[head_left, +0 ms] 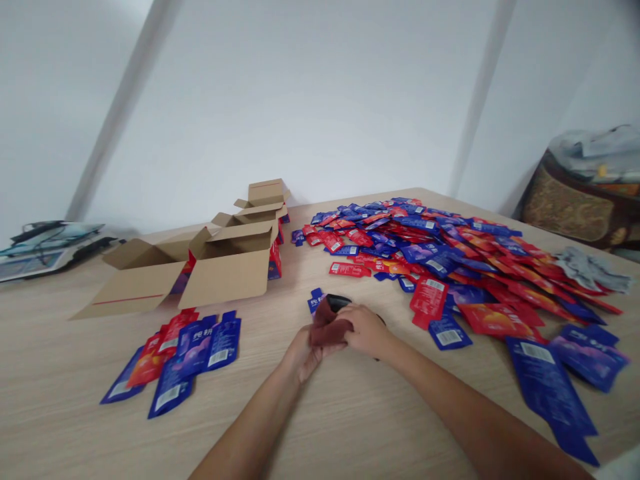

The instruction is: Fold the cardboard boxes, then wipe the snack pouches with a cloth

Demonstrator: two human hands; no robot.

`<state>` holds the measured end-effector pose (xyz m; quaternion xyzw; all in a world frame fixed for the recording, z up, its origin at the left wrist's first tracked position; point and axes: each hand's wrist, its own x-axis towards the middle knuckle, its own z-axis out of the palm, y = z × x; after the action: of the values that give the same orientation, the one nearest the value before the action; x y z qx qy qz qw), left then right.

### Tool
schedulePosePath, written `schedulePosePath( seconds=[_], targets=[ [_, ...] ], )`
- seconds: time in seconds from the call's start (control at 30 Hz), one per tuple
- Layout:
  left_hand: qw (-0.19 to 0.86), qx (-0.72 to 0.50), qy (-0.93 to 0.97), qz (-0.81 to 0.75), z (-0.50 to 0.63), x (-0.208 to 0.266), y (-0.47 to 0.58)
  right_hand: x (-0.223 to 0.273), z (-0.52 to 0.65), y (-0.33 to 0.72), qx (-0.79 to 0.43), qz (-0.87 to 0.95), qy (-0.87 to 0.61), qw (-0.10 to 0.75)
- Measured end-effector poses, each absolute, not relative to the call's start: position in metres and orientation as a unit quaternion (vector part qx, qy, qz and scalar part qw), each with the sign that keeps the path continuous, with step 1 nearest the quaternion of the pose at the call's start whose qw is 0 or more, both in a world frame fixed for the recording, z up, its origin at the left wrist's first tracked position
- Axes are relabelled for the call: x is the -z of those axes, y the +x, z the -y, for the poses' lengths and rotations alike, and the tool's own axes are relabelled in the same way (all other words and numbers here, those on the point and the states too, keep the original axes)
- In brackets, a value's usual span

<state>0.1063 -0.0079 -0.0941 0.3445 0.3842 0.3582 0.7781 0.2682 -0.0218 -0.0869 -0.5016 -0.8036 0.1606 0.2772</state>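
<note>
Near the middle of the table, my left hand (pixel 306 357) is closed around the lower left of a maroon-brown cloth (pixel 327 331). My right hand (pixel 369 328) pinches the same cloth from the right, its fingers pressed to the fabric. A glossy black curved object (pixel 338 301) pokes out above the cloth; its kind cannot be made out. Thin dark bits show beside my right hand, mostly hidden by it. Just behind the cloth lies a blue pouch (pixel 315 300), partly covered.
Open cardboard boxes (pixel 227 273) stand in a row at the back left. A small group of blue and red pouches (pixel 197 343) lies before them. A large heap of pouches (pixel 425 247) spreads across the right, with grey gloves (pixel 593 268) at its edge.
</note>
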Motion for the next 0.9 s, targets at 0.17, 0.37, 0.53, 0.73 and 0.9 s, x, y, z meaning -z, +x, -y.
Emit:
schedulePosePath(
  seconds=[0.17, 0.37, 0.53, 0.73, 0.9],
  targets=[
    [0.789, -0.307, 0.356, -0.396, 0.012, 0.095, 0.108, 0.087, 0.012, 0.297, -0.084, 0.732, -0.627, 0.253],
    [0.778, -0.233, 0.423, -0.402, 0.014, 0.097, 0.110, 0.090, 0.026, 0.282, -0.085, 0.775, -0.519, 0.349],
    [0.759, -0.215, 0.458, -0.410, 0.013, 0.099, 0.111, 0.095, 0.017, 0.270, -0.106, 0.795, -0.535, 0.264],
    [0.506, -0.138, 0.647, -0.553, 0.012, 0.092, 0.096, 0.105, -0.003, 0.313, -0.071, 0.682, -0.668, 0.290],
    [0.259, -0.263, 0.780, -0.506, 0.024, 0.071, 0.098, 0.113, -0.004, 0.320, -0.089, 0.635, -0.664, 0.386]
  ],
)
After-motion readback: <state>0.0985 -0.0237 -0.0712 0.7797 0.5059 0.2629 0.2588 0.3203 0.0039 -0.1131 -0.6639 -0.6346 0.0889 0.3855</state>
